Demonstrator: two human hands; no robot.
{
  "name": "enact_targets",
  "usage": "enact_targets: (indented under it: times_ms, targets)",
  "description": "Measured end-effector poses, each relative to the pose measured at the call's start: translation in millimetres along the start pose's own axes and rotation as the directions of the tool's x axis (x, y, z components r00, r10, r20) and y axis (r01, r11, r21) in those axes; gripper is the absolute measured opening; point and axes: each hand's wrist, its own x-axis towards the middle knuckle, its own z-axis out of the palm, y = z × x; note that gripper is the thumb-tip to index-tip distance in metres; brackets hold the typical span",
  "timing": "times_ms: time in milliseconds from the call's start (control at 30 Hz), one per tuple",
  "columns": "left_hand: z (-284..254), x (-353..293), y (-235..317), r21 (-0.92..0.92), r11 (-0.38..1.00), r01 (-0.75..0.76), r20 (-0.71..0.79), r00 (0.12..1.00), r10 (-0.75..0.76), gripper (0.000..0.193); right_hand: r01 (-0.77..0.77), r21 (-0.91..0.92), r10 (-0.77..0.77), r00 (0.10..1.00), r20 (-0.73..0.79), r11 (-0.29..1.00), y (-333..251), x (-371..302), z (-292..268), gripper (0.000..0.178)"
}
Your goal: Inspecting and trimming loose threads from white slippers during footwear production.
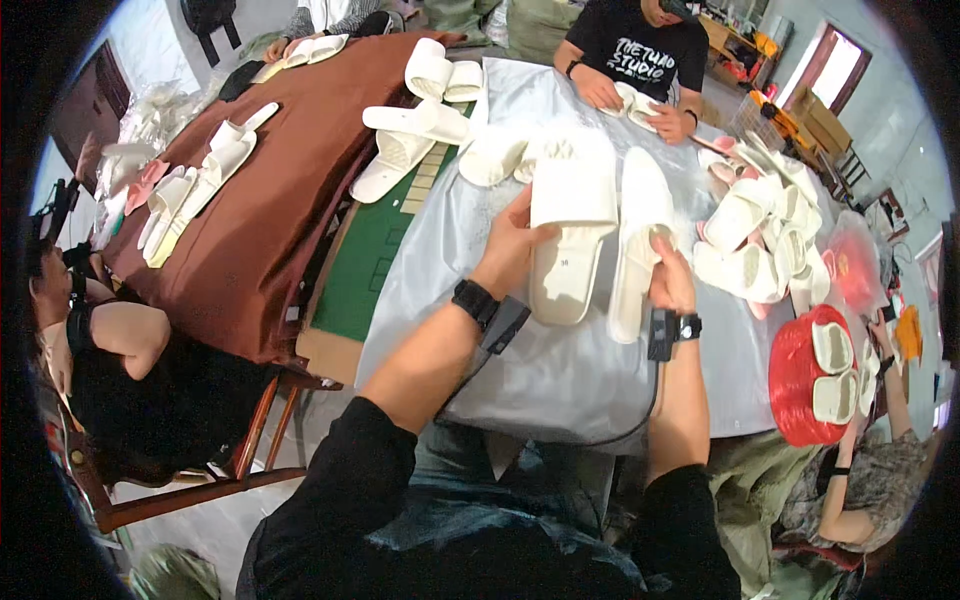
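The fingers of the left hand [510, 250] pinch the side of a flat, wide-banded white slipper [574, 215]. The fingers of the right hand [673, 275] hold a second, tilted white slipper [645, 205]. Right of those fingers sits a messy white slipper pile [745, 215]; below them spreads a shiny grey plastic-covered counter [560, 385].

Wearing a black top [330, 490] with loose short sleeves reaching near the elbows. Marked across the front of the dark clothing with streaky, pale blue-grey patches [480, 528]. Bare from sleeve to wrist, with a bare left hand [512, 245] and right hand [674, 282]. Fitted at the left wrist with a black strap [475, 302] and flat dark block [507, 325]; at the right, with a grey-fronted black band [689, 327] and upright black block [661, 335].
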Motion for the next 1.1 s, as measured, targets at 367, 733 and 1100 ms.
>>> enact_targets:
  times_ms: [367, 733, 1100]
  targets:
    - [-11, -2, -1, -0.079, 0.996, 0.036, 0.049, 0.998, -0.033, 0.069, 0.270, -0.250, -0.265, 0.963, 0.056, 0.930, -10, -20, 24, 0.066]
    - [-17, -3, 4, -0.130, 0.990, 0.045, 0.064, 0.997, -0.037, 0.064, 0.235, -0.206, -0.198, 0.962, 0.186, 0.950, -10, -25, 26, 0.080]
    - [-18, -3, 1, -0.089, 0.996, 0.028, 0.069, 0.997, -0.022, 0.066, 0.227, -0.165, -0.189, 0.958, 0.214, 0.960, -9, -22, 20, 0.081]
